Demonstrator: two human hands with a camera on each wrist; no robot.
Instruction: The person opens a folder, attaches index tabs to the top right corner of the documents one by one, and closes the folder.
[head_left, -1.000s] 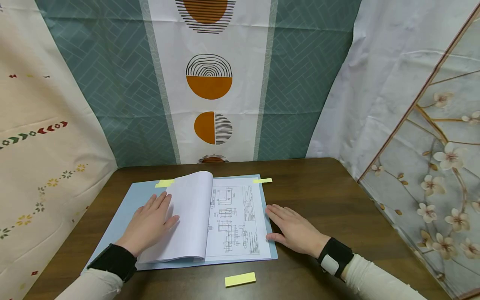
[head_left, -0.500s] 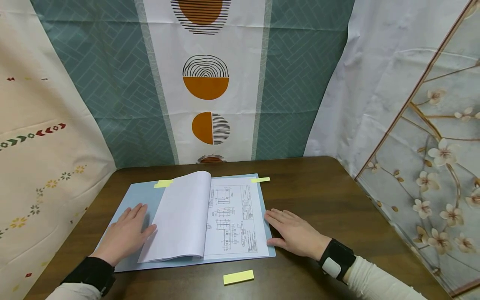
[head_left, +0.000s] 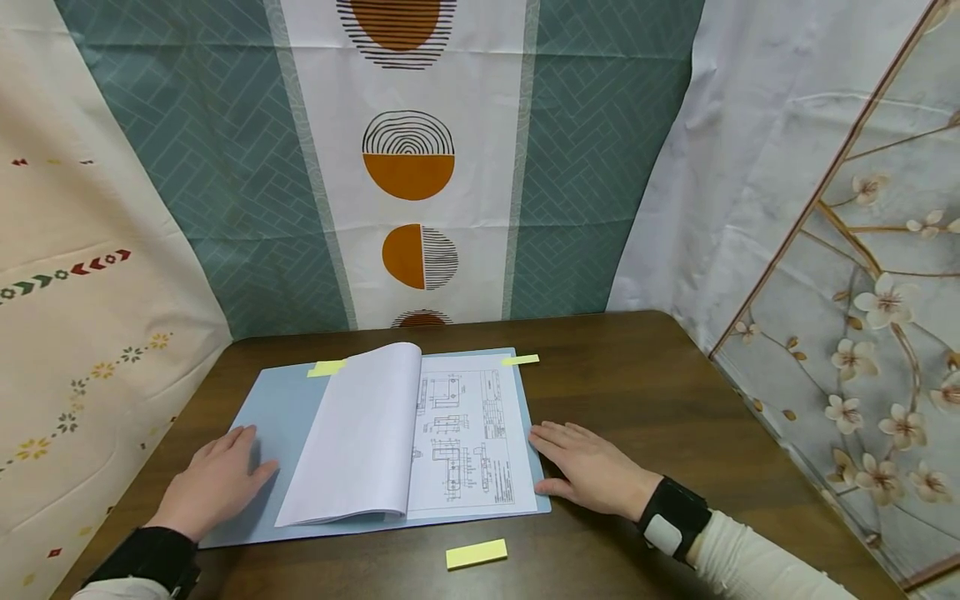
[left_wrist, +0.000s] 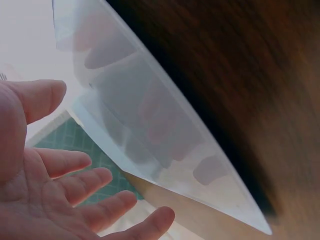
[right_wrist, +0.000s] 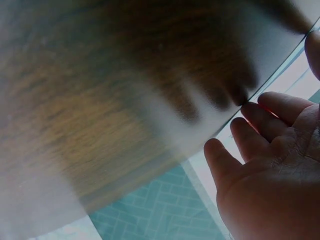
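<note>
A light blue folder (head_left: 281, 400) lies open on the table with a stack of white sheets in it. One part of the stack, a blank white page (head_left: 348, 450), curls over to the left. On the right a page of technical drawings (head_left: 465, 442) faces up. My left hand (head_left: 213, 483) hovers over the folder's left cover, fingers extended; the left wrist view shows the palm (left_wrist: 55, 195) and the shiny cover (left_wrist: 165, 130) apart. My right hand (head_left: 588, 471) rests flat by the folder's right edge, its fingertips (right_wrist: 237, 125) right at that edge.
Yellow sticky tabs mark the sheets at the top left (head_left: 326, 368) and top right (head_left: 520, 360). A yellow sticky-note pad (head_left: 476, 554) lies on the brown wooden table (head_left: 615, 375) in front of the folder. Patterned cloths (head_left: 600, 167) hang behind and beside the table.
My left hand has slid left and toward me, off the turned page and over the folder's cover. The right hand stays by the right edge; the folder and sheets stay put.
</note>
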